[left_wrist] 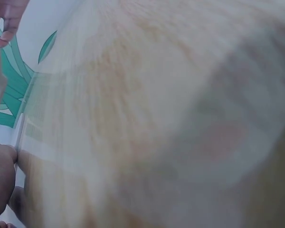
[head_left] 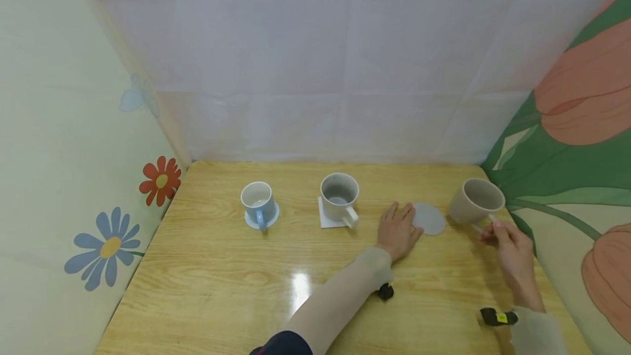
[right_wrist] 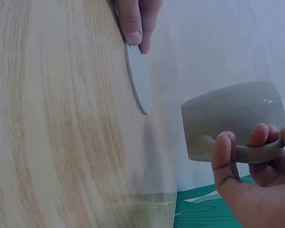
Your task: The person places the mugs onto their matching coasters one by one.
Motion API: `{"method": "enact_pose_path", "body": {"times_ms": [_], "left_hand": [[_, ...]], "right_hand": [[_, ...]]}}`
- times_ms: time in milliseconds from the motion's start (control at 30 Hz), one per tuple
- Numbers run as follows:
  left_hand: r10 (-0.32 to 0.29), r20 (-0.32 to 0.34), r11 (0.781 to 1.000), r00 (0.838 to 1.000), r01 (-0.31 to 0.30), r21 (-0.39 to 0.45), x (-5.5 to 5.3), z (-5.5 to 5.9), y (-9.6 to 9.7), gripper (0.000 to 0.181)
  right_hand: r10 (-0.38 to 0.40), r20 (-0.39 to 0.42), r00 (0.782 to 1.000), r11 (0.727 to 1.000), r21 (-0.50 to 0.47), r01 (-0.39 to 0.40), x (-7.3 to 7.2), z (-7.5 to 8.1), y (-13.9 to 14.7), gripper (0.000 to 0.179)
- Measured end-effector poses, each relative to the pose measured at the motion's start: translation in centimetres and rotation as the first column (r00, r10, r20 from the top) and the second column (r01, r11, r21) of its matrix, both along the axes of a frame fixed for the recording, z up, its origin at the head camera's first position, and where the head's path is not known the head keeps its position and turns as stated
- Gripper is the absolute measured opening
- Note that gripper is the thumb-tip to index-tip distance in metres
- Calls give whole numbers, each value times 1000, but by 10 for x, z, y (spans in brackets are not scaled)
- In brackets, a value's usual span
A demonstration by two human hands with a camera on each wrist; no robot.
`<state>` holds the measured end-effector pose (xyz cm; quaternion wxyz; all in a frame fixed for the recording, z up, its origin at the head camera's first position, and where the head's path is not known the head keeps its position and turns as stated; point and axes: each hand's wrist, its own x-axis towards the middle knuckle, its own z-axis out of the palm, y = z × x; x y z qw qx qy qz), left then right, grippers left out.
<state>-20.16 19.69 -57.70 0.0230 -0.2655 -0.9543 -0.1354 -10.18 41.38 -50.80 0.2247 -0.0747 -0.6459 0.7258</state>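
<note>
In the head view, my right hand [head_left: 512,251] grips the handle of a grey-beige mug [head_left: 463,207] at the right of the table. The right wrist view shows that mug [right_wrist: 232,118] raised off the wood, fingers curled round its handle. My left hand [head_left: 396,232] holds the left edge of a round grey coaster [head_left: 429,219] that lies on the table, its thumb and forefinger at the rim. Nothing stands on this coaster, and the mug is just right of it.
Left of my hands, a white mug [head_left: 339,201] stands on a square white coaster [head_left: 325,221]. Farther left, a light blue mug [head_left: 266,210] sits on a round pale coaster [head_left: 250,222]. A white cloth backdrop [head_left: 296,70] rises behind the wooden table [head_left: 207,278], with flowered panels at both sides.
</note>
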Motion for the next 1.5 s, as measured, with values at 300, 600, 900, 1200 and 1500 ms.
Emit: {"method": "enact_pose_path", "body": {"times_ms": [300,600,900,1200,1500], "left_hand": [[0,31,1000,1000,0,-9,-1,1,1,62],[3,20,1000,1000,-3,1,-1,0,2,63],[3,9,1000,1000,-3,-2,-2,-1,3,62],[7,31,1000,1000,-7,2,-1,0,3,63],[2,27,999,1000,-2,-32,2,5,0,62]], "right_hand": [[3,-27,1000,1000,6,-2,-1,4,-5,29],[16,-13,1000,1000,23,-15,0,5,-6,28],[15,-3,1000,999,37,-15,-2,6,-6,29],[36,-14,999,998,61,-35,-2,5,-7,31],[45,-29,999,997,58,-44,-3,2,-9,31]]}}
